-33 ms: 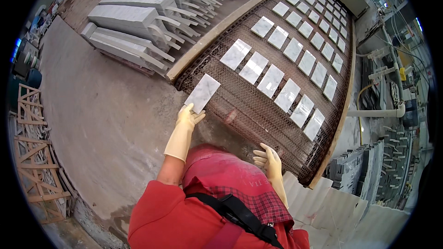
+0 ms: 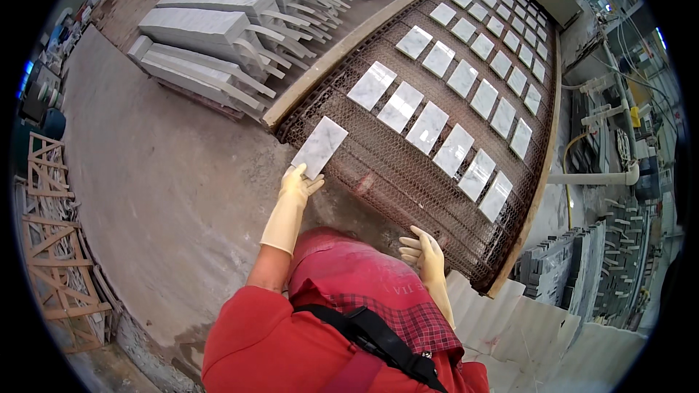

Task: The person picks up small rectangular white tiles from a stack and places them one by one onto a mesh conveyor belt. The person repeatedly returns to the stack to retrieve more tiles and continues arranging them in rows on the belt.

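A pale rectangular marble tile with faint grey veins is gripped at its near end by my left hand, in a cream rubber glove. Its far part lies over the near left corner of a brown wire-mesh conveyor belt. My right hand, gloved alike, is by the belt's near edge, fingers apart and holding nothing. Rows of similar tiles rest spaced out on the mesh, the closest row including a glossy tile.
Wooden-coloured side rails border the belt. Long pale stone slabs with strips between them are stacked beyond its left side. Wooden crate frames stand far left. A white pipe and grey stone pieces are on the right.
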{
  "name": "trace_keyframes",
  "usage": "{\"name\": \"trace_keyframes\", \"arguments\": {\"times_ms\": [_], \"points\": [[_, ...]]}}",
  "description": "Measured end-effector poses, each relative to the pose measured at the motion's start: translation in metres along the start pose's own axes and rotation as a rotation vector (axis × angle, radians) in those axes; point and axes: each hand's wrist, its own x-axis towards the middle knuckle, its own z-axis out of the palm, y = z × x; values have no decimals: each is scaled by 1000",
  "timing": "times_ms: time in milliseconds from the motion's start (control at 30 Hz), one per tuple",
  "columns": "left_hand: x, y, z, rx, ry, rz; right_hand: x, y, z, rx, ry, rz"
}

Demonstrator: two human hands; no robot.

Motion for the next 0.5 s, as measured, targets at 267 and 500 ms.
{"name": "trace_keyframes", "arguments": {"times_ms": [267, 500], "points": [[-9, -7, 6, 66, 0, 125, -4, 13, 5, 26, 6, -7], [-14, -9, 16, 90, 72, 163, -7, 17, 14, 13, 11, 9]]}}
